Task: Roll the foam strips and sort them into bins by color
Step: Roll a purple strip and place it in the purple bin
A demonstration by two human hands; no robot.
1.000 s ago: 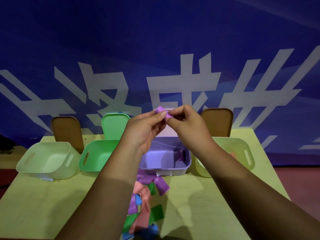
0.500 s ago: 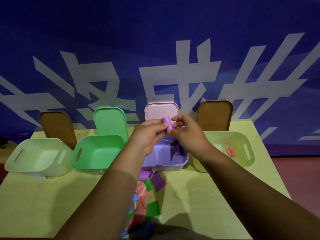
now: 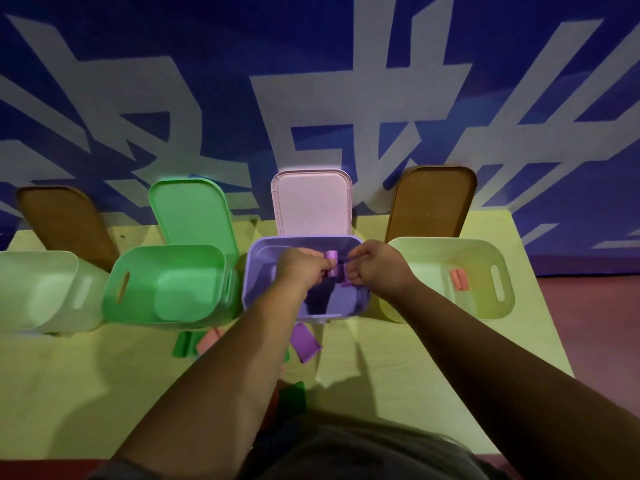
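Purple foam roll [image 3: 331, 264] sits pinched between both hands above the open purple bin [image 3: 248, 289], in the middle of the row. On its left side the left hand [image 3: 300, 271] curls its fingers round it; the right hand [image 3: 376, 270] pinches the right edge with bent fingertips. Left of that bin stands a green bin [image 3: 114, 306]; right of it is a pale bin [image 3: 446, 242] with a pink roll [image 3: 459, 279] inside. Nearer, a loose purple strip [image 3: 305, 342] and a green strip [image 3: 183, 344] lie on the yellow surface [image 3: 86, 375].
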